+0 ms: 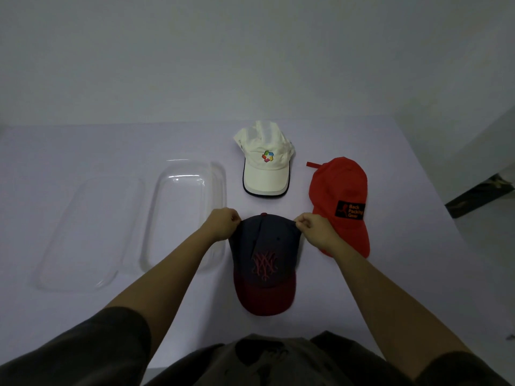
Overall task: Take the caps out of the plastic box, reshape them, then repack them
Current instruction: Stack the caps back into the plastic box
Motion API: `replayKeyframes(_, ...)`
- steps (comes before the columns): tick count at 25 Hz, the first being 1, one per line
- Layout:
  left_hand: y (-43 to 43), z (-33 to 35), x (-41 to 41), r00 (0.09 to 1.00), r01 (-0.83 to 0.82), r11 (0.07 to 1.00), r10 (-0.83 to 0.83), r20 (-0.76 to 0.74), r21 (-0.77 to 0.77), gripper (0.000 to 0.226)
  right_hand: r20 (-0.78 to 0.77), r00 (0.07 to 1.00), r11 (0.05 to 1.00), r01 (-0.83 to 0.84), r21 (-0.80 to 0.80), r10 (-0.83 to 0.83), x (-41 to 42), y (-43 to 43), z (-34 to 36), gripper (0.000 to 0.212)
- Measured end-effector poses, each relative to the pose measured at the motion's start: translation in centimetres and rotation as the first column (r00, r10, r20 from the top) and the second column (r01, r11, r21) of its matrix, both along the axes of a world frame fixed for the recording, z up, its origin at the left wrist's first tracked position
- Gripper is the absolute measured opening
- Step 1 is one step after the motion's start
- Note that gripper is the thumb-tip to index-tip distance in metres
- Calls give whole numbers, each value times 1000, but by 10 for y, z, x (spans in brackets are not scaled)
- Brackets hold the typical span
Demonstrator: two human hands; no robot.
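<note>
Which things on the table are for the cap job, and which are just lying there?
For the job: navy cap with maroon brim, white cap with colourful logo, red cap, clear plastic box, clear plastic lid.

Just lying about: dark object beyond the table's right edge.

Left hand [223, 224]: your fist is closed, fingers pinched together, knuckles up.
Right hand [315, 227]: likewise pinched closed, level with your left.
Arms: both bare forearms reach forward, angling inward.
</note>
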State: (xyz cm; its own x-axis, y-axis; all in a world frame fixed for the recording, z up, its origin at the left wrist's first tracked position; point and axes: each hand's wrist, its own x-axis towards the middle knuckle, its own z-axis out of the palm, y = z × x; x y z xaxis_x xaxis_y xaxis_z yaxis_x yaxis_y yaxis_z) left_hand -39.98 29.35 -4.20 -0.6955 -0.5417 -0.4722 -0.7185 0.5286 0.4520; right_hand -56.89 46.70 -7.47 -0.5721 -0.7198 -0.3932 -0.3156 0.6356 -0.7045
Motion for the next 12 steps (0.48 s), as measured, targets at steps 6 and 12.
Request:
replayKeyframes(6, -20, 24, -20, 982, -47, 999, 47, -183, 7, 29, -108, 993, 992, -64, -112, 52, -11, -21, 20, 30)
replayKeyframes(12, -62, 41, -84, 948, -60, 997, 44, -314, -40, 32, -150, 989, 983, -37, -179, 10, -43, -79, 36, 43)
